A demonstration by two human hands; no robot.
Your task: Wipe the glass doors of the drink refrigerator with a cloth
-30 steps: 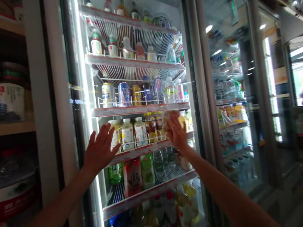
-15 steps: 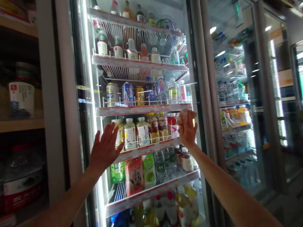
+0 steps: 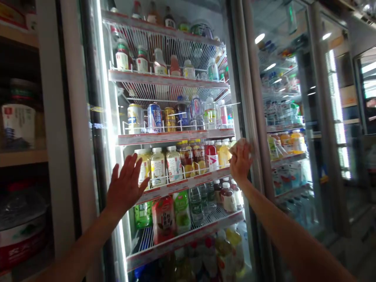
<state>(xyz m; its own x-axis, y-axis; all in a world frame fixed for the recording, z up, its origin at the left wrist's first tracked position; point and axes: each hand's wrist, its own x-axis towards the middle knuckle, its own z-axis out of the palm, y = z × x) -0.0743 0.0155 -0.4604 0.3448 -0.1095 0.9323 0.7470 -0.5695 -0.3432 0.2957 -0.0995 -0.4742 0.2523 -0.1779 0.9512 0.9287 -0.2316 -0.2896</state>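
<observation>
Cloth [image 3: 234,149], beige and crumpled, sits under the bare right hand [image 3: 241,161], fingers bent together over it, beside the tall silver metal door frame [image 3: 254,98]. It has shifted right, uncovering yellow plastic bottles [image 3: 225,154]; the sweep has apparently reached the right edge. Bare left hand [image 3: 125,190], far left, stays spread open, holding nothing; contact unclear.

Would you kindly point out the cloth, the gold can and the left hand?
Cloth [image 3: 233,149], head view: its left edge.
Gold can [image 3: 169,117], head view: its front.
Left hand [image 3: 125,188], head view: its back.
</observation>
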